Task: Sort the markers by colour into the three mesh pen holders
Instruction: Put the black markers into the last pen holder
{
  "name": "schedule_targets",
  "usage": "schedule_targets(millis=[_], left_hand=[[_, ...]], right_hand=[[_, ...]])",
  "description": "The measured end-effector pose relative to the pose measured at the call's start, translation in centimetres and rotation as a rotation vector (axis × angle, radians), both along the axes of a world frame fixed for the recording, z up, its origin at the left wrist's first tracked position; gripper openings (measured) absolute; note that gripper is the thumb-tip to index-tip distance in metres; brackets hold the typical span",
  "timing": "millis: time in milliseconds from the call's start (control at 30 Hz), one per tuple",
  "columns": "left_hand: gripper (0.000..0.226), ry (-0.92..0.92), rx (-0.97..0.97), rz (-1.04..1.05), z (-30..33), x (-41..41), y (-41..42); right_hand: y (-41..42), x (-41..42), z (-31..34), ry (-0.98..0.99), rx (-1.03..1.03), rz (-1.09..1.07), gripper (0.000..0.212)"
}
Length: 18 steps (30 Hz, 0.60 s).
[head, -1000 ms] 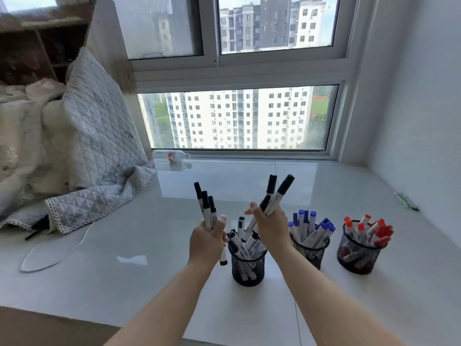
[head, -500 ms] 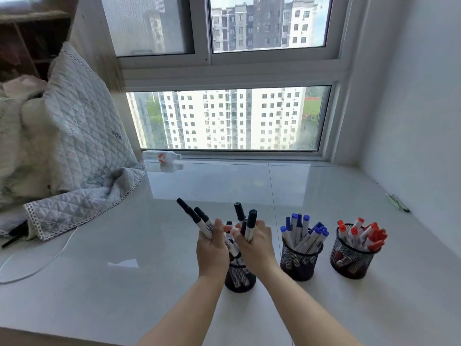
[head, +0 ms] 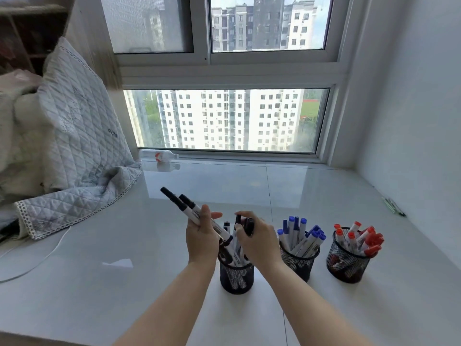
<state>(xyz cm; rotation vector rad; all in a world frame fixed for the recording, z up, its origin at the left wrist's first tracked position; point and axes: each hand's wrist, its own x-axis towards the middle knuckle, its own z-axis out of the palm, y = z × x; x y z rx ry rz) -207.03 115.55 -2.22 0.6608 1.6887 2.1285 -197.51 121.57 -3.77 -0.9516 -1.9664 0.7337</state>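
Three black mesh holders stand in a row near the front of the white sill. The left holder (head: 236,278) has black-capped markers in it, the middle holder (head: 298,262) blue-capped ones, the right holder (head: 347,264) red-capped ones. My left hand (head: 201,239) grips a bundle of black markers (head: 184,207) that slants up to the left, lower ends over the left holder's mouth. My right hand (head: 257,239) curls round black markers (head: 245,224) standing in the left holder.
A quilted grey blanket (head: 74,151) lies heaped at the left, with a white cable (head: 50,253) trailing below it. A small white bottle (head: 159,155) lies by the window frame. Two green pens (head: 394,207) lie along the right wall.
Both hands dropped from above the left holder down onto it. The right hand's markers went down into the holder; the left bundle tipped over to the left.
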Motion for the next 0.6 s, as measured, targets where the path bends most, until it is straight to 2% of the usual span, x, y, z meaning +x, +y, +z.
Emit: schedule_targets(millis=[133, 267, 300, 400, 500, 600], left_hand=[[0.042, 0.035, 0.027, 0.023, 1.3, -1.7, 0.2], [0.035, 0.090, -0.016, -0.102, 1.1, -2.9, 0.6], [0.033, 0.093, -0.033, -0.136, 0.8, -3.0, 0.6], [0.028, 0.076, -0.053, -0.191, -0.5, -3.1, 0.8], [0.028, 0.069, -0.046, -0.236, -0.9, -2.7, 1.2], [0.037, 0.069, -0.013, -0.279, -0.4, -2.4, 1.7]], right_hand=[[0.3, -0.1, -0.9, -0.259, 0.029, -0.031, 0.024], [0.1, 0.3, -0.2, -0.092, 0.046, -0.010, 0.031], [0.0, 0.3, -0.2, -0.093, 0.076, 0.006, 0.031], [0.0, 0.3, -1.0, -0.259, 0.085, 0.061, 0.033], [0.2, 0.2, -1.3, -0.186, -0.022, 0.062, 0.035], [0.1, 0.2, -1.4, -0.146, -0.050, 0.062, 0.036]])
